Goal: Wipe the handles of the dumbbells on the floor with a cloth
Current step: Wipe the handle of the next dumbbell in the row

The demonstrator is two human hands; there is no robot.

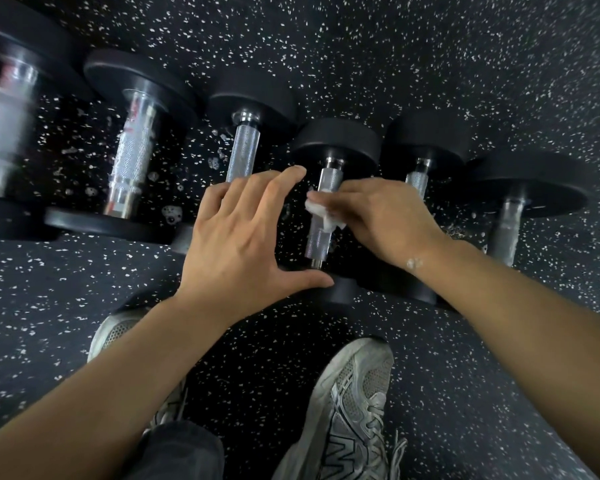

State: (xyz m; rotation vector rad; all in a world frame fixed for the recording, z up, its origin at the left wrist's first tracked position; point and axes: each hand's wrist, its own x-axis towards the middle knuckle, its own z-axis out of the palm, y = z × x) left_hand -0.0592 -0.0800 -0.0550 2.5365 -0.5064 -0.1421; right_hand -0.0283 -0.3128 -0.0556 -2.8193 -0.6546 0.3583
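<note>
Several black dumbbells with knurled chrome handles lie in a row on the speckled rubber floor [361,46]. My right hand [385,220] grips a small white cloth [321,211] and presses it against the handle [321,233] of the middle dumbbell [336,143]. My left hand [243,233] hovers just left of that handle with its fingers spread and nothing in it; it covers the near end of the neighbouring dumbbell handle [243,150].
Larger dumbbells [132,157] lie to the left, smaller ones [520,188] to the right. White foam spots [172,213] dot the floor between the left handles. My two grey sneakers [354,403] stand just in front of the row.
</note>
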